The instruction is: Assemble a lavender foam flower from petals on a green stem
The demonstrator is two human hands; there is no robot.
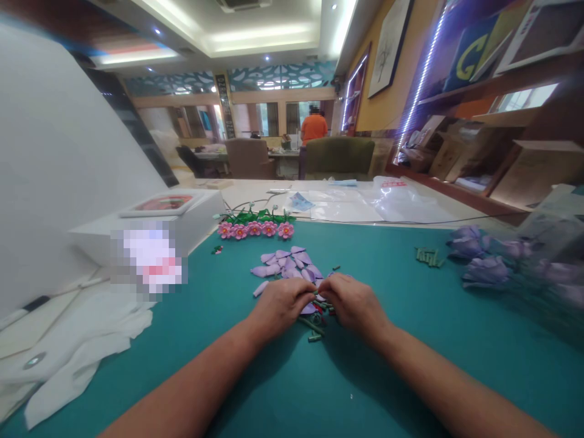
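My left hand (292, 299) and my right hand (349, 301) almost meet over the middle of the mat, each closed in a pinch. A small green piece (315, 292) shows between the fingertips, mostly hidden by them. Just beyond lies a heap of light purple petals (287, 261). Below the fingers are dark green stem pieces (312, 326) and a little red, partly covered by my hands. One short green piece (314, 337) lies nearer to me.
On the green mat (387, 389), a row of pink flowers (254, 229) stands at the back. Green sticks (427, 257) and purple flowers (486, 271) lie to the right. A white box (201, 216) and white cloth (91, 347) are left. A person in orange (314, 128) is far off.
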